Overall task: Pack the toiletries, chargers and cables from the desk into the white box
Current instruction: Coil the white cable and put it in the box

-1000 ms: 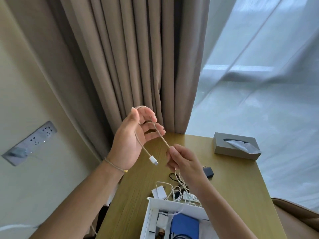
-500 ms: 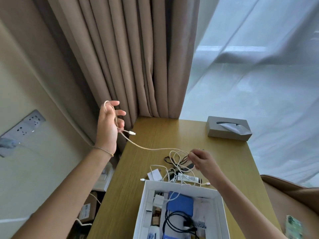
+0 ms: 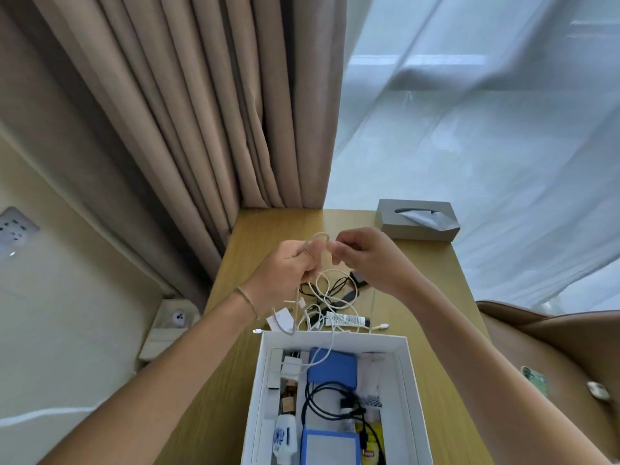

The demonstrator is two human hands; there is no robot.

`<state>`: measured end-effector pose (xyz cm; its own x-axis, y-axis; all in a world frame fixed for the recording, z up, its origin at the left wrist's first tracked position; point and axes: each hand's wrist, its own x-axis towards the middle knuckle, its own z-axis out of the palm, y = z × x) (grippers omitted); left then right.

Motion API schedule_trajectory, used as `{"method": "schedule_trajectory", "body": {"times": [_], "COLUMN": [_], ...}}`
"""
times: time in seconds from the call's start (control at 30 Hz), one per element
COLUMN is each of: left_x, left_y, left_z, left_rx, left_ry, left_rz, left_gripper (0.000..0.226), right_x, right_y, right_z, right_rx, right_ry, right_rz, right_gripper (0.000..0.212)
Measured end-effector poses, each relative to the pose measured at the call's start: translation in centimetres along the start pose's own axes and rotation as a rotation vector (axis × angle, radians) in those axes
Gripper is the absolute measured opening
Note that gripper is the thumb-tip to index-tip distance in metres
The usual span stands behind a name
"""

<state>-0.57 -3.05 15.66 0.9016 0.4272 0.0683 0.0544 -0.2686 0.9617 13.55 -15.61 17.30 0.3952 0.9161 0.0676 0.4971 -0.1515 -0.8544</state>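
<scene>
both hands on the white cable

here the left hand (image 3: 288,268) and right hand (image 3: 367,260) meet above the counter (image 3: 419,273), beyond the white box (image 3: 407,370), each pinched shut on the white cable (image 3: 323,280). its loops hang onto a tangle of cables (image 3: 330,303) just past the box's far rim, one strand trailing inside beside a blue pouch (image 3: 332,367).
</scene>
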Motion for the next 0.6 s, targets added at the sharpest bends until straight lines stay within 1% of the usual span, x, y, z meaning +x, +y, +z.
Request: {"method": "schedule_trajectory", "body": {"times": [0.07,0.13,0.2,0.23,0.3,0.37,0.4,0.47,0.53,0.6], "left_x": [0.1,0.2,0.3,0.3,0.0,-0.4,-0.7,-1.2,-1.6,-2.1], "left_y": [-0.3,-0.6,-0.9,-1.2,-1.9,-2.5,-2.8,-3.1,-3.0,-2.4], "left_z": [-0.7,-2.0,-3.8,-4.8,-6.7,-8.1,-8.3,-7.9,-6.2,-3.7], "left_rx": [-0.179,-0.435,-0.7,-0.798,-0.9,-0.905,-0.887,-0.799,-0.631,-0.404], "left_ry": [0.085,0.207,0.332,0.393,0.502,0.571,0.582,0.553,0.48,0.381], "left_rz": [-0.011,-0.081,-0.163,-0.194,-0.225,-0.23,-0.225,-0.186,-0.132,-0.093], "left_gripper": [0.051,0.053,0.052,0.051,0.048,0.045,0.042,0.033,0.026,0.026], "right_x": [-0.4,-0.9,-1.4,-1.8,-2.6,-3.5,-3.9,-4.4,-4.8,-5.2], "right_y": [1.6,3.7,5.8,6.9,8.7,10.0,10.4,10.2,8.7,6.7], "right_z": [-0.6,-1.3,-1.9,-2.2,-2.8,-3.4,-3.4,-3.1,-1.8,0.0], "right_rx": [0.07,0.109,0.096,0.08,0.028,-0.046,-0.093,-0.188,-0.278,-0.364], "right_ry": [0.026,0.067,0.114,0.139,0.184,0.204,0.202,0.168,0.046,-0.159], "right_rz": [0.035,0.082,0.134,0.161,0.211,0.245,0.258,0.279,0.271,0.226], "right_gripper": [0.036,0.035,0.033,0.032,0.031,0.03,0.029,0.027,0.027,0.026]}}
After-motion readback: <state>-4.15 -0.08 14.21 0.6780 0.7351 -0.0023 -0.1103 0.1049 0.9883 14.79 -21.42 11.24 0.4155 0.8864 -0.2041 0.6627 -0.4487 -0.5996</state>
